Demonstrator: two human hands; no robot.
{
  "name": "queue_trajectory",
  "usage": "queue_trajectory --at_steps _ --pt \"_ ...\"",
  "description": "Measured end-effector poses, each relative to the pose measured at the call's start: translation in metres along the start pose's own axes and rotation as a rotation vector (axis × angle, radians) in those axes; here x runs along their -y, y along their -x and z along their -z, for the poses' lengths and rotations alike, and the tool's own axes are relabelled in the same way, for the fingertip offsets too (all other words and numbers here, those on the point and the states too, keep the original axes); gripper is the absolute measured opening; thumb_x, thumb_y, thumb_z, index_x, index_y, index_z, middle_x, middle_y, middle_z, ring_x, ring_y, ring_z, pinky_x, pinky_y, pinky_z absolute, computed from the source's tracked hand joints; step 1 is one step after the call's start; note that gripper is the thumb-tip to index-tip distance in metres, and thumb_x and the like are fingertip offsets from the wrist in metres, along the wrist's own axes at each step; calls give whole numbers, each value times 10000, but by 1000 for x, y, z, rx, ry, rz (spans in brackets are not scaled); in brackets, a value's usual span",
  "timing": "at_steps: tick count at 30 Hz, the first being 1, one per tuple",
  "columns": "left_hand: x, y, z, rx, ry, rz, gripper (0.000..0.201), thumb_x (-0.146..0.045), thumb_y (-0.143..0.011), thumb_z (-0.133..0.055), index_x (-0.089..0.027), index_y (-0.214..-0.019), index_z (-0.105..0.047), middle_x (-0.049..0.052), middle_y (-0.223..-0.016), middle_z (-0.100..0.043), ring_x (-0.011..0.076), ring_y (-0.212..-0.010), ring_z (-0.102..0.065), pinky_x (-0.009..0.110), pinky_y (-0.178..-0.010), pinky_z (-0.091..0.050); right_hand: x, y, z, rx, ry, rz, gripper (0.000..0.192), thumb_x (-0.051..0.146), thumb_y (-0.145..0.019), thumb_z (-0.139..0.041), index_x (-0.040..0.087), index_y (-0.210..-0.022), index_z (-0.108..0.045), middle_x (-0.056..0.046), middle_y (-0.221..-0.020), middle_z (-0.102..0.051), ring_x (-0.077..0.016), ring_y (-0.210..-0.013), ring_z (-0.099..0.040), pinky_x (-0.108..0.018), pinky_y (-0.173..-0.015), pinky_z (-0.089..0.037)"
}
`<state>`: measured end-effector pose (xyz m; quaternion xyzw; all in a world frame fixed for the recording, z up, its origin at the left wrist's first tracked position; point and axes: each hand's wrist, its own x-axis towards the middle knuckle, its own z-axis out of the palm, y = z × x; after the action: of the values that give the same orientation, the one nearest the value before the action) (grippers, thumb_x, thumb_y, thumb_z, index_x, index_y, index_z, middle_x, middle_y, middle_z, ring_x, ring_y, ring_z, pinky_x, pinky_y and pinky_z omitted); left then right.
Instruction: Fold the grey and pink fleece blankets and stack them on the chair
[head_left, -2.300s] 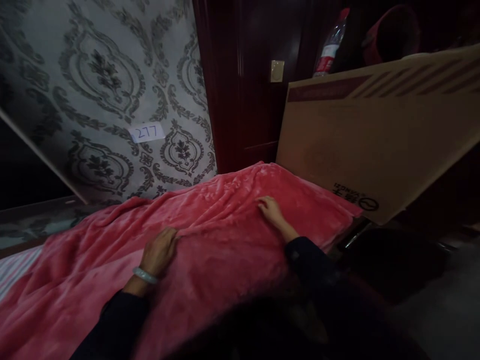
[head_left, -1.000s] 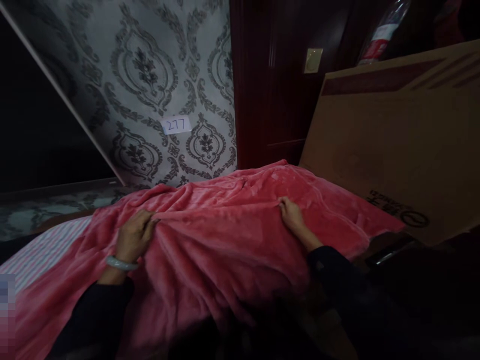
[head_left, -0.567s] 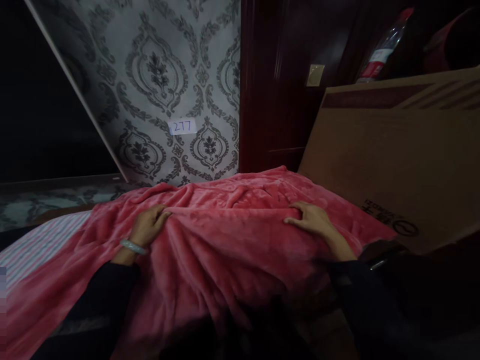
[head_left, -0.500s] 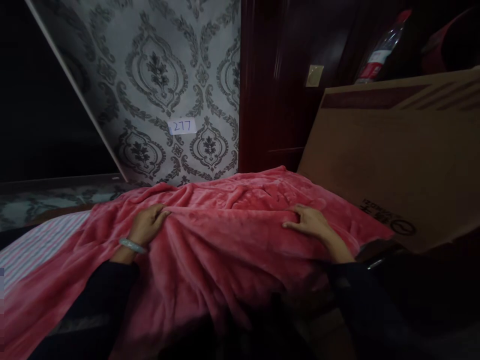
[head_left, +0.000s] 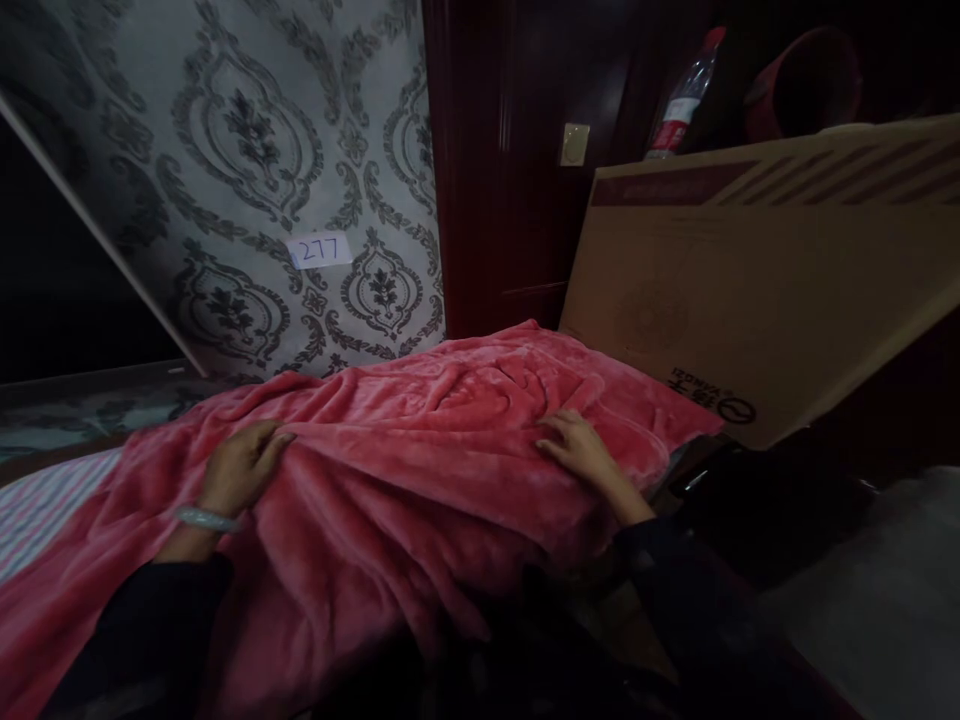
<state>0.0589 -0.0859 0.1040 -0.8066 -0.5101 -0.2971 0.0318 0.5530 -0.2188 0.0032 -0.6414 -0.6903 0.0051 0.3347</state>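
A pink plush blanket [head_left: 420,490] lies in loose folds across the surface in front of me. My left hand [head_left: 244,468], with a pale bangle at the wrist, is closed on a gathered edge of it, and creases fan out below the grip. Farther right, my right hand [head_left: 577,445] has bent fingers on the same raised fold, thumb and fingertips pinching the cloth loosely. Between both hands the fold runs nearly straight. Beneath the blanket at the left shows a striped cloth [head_left: 52,505].
A large cardboard box [head_left: 750,270] leans at the right, with a red-capped bottle [head_left: 679,110] and a red round container [head_left: 806,85] behind it. A patterned wall [head_left: 247,180] bears a paper label [head_left: 321,250] reading 277. A dark screen [head_left: 52,270] stands left.
The view has turned to the right, so wall and box sit farther left. Around my right hand the fold looks lower and slacker; my left hand keeps its grip on the blanket.
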Motion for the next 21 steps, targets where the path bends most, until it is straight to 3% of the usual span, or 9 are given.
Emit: queue_trajectory --at_steps 3,5,9,11,16,21 --pt "1 2 -1 -18 4 -1 364 -517 -837 -420 -206 -842 -609 82 -861 -726 233 -814 -650 316 -751 -494 3 1 -10 40 50 -52 128 253 -900 -607 200 -909 -723 -87 -965 -703 -221 -905 -628 -335 -845 -483" --pt "1 3 -1 -6 -6 8 364 -517 -832 -409 -209 -812 -601 80 -828 -711 233 -785 -647 318 -725 -492 4 1 -18 125 63 -40 115 207 -881 -630 195 -946 -724 -82 -998 -701 -211 -923 -621 -325 -867 -469" --pt "-1 5 -1 5 -14 21 330 -479 -836 -410 -207 -822 -595 86 -844 -706 239 -803 -655 327 -737 -498 1 -1 -32 187 107 -25 438 155 -782 -730 182 -1216 -681 -126 -1245 -654 -262 -1133 -572 -379 -1002 -420" --pt "-3 5 0 9 -13 22 320 -470 -836 -418 -204 -844 -596 94 -887 -716 244 -851 -661 333 -775 -506 0 -2 -38 181 100 -58 429 141 -756 -731 200 -1179 -698 -114 -1187 -667 -260 -1091 -580 -376 -973 -427" --pt "-7 6 2 30 -1 7 302 -460 -850 -417 -207 -810 -576 96 -906 -724 236 -880 -663 335 -812 -513 3 -6 -47 44 23 -125 160 109 -747 -615 215 -849 -679 -60 -881 -679 -227 -910 -596 -319 -826 -446" --pt "-6 9 3 5 32 -27 304 -446 -848 -442 -194 -845 -612 99 -900 -729 235 -845 -665 347 -787 -522 10 1 -19 -179 -56 -132 158 241 -882 -448 210 -930 -596 -81 -959 -673 -225 -915 -602 -350 -848 -466"
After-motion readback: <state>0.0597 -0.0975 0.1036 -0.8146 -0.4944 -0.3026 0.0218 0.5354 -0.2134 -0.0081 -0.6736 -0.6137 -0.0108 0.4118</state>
